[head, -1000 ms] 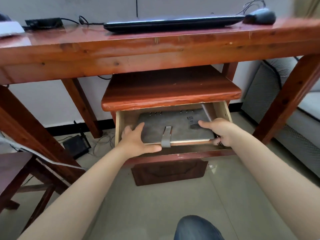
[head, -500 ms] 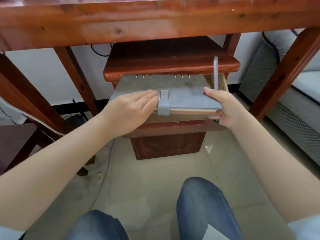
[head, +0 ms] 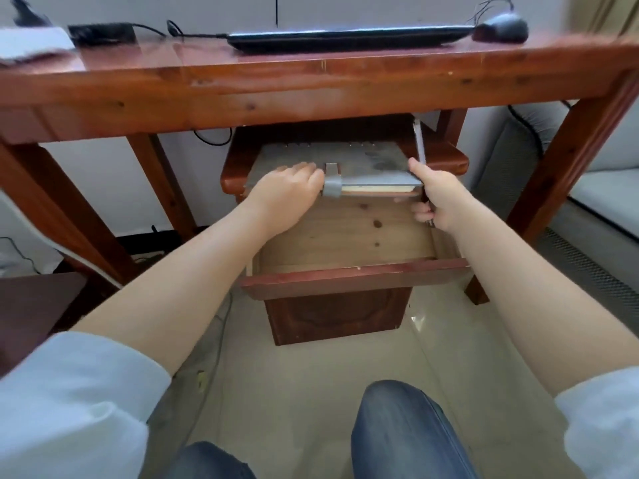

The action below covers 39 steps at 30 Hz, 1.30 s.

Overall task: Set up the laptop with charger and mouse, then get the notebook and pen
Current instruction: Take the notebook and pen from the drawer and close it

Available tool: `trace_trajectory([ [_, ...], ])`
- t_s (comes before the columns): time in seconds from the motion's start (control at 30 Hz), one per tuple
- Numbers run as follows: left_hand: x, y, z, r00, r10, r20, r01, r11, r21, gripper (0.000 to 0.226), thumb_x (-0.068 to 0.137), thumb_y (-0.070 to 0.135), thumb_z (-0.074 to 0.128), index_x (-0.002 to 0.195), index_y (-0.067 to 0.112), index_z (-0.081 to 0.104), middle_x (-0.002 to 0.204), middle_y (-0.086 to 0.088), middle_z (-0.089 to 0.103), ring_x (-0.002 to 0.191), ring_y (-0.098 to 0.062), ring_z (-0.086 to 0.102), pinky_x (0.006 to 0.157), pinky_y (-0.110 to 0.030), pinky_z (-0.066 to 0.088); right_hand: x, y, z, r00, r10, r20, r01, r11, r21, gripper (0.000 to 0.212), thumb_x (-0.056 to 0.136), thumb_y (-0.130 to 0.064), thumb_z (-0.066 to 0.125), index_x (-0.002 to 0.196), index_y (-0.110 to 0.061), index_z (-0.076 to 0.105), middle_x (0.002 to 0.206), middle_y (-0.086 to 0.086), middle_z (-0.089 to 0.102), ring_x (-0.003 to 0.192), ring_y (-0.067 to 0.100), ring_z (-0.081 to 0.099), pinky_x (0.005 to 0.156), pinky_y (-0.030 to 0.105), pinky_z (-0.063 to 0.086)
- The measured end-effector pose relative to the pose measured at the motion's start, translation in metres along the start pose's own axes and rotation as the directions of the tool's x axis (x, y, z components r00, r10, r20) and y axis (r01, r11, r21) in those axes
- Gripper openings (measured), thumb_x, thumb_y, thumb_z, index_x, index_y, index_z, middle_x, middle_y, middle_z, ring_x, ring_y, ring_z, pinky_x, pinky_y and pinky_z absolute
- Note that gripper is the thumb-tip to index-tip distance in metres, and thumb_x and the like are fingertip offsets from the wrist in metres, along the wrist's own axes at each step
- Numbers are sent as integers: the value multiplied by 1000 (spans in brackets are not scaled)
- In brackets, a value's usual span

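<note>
The fingers (head: 307, 171) of the left hand (head: 287, 195) lay flat and close together on the grey cover of the notebook (head: 349, 164), the palm wrapped over its near left edge, just left of the grey strap (head: 332, 183) that folded over the front of the book. The fingers (head: 420, 210) of the right hand (head: 441, 195) were curled under the notebook's near right corner, with the thumb pressed on top, so that corner was pinched between thumb and fingers. The same hand also gripped a slim grey pen (head: 419, 140), which stood nearly upright above the thumb; its lower tip showed just below the curled fingers.

Held between both hands, the notebook hung level above the open drawer (head: 345, 236), clear of the pale wooden bottom that showed directly beneath the fingers. Just beyond the fingertips, behind the notebook, was the top of the small red-brown cabinet (head: 235, 174) that the drawer belonged to.

Well above and beyond both hands ran the wooden desk (head: 311, 88). On it, above the hands, lay the laptop (head: 345, 38), seen edge-on. The mouse (head: 501, 27) sat just beside its right end, up and to the right of the right hand. The charger brick (head: 102, 32) rested far up and to the left of the left hand, its cable running toward the laptop.
</note>
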State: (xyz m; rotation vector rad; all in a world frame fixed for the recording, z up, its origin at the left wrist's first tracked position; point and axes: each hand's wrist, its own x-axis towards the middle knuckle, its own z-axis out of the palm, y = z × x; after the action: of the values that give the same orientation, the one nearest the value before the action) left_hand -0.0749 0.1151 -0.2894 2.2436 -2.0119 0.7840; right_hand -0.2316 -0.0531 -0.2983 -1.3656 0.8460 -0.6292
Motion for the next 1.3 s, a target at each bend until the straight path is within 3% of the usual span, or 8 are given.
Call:
trace_trajectory([
  [0.2, 38, -4, 30, 974, -119, 193, 115, 993, 34, 48, 97, 11, 36, 140, 0, 21, 151, -21, 25, 139, -32, 24, 114, -43, 24, -32, 82, -33, 945, -192, -266, -19, 778, -628, 44, 96, -28, 41, 53, -16, 45, 50, 3, 49, 25, 7, 49, 26, 17, 32],
  [0.3, 40, -8, 35, 975, -110, 191, 110, 994, 11, 49, 97, 17, 37, 140, -1, 21, 151, -21, 25, 139, -33, 24, 114, -44, 24, -56, 127, -29, 871, -468, -149, 151, 543, -826, 47, 93, -13, 52, 47, -16, 40, 50, 7, 50, 46, 22, 49, 46, 25, 34],
  [0.4, 38, -12, 37, 980, -90, 176, 90, 996, 5, 48, 98, 17, 37, 140, -1, 22, 150, -22, 27, 138, -32, 26, 113, -43, 25, -72, 162, -14, 808, -586, -64, 273, 468, -841, 14, 79, 4, 63, 93, 7, 66, 95, 32, 64, 90, 43, 61, 74, 48, 52],
  [0.5, 38, -13, 37, 980, -111, 162, 115, 993, -15, 46, 97, 10, 37, 140, -1, 24, 150, -21, 27, 139, -31, 27, 113, -42, 24, -71, 187, -6, 892, -449, 52, 304, 512, -803, 52, 83, -2, 63, 131, 2, 43, 143, 33, 25, 136, 37, 11, 106, 57, 34],
  [0.63, 43, -18, 28, 982, -118, 147, 123, 992, -29, 45, 95, 6, 39, 138, -2, 27, 146, -24, 33, 134, -36, 34, 110, -43, 30, -61, 177, 19, 882, -458, 109, 357, 500, -789, 53, 91, -16, 54, 139, -21, 33, 143, 5, -24, 130, 29, -26, 110, 61, 17],
  [0.8, 54, -32, 13, 991, -110, 72, 111, 994, -10, 32, 97, 16, 37, 121, -4, 42, 113, -27, 59, 94, -39, 57, 62, -37, 36, -28, 137, 52, 791, -572, 219, 446, 293, -846, 45, 92, -25, 51, 136, -24, 39, 152, 16, -6, 124, 49, -26, 103, 62, 5],
  [0.97, 60, -43, 10, 988, -133, 85, 120, 982, 144, 30, 98, 20, 35, 118, -1, 42, 107, -22, 61, 88, -36, 59, 58, -36, 34, 4, 132, 55, 830, -512, 219, 391, 255, -885, 47, 94, -27, 47, 139, -27, 32, 154, 22, 2, 131, 59, -12, 110, 62, 14],
  [1.3, 72, -49, 10, 985, -145, 92, 125, 973, 195, 30, 99, 24, 32, 116, 2, 42, 106, -19, 61, 88, -36, 60, 58, -36, 35, 68, 110, 69, 908, -319, 273, 352, 224, -909, 59, 96, -33, 40, 142, -41, 4, 153, 8, -27, 131, 50, -28, 105, 53, 38],
])
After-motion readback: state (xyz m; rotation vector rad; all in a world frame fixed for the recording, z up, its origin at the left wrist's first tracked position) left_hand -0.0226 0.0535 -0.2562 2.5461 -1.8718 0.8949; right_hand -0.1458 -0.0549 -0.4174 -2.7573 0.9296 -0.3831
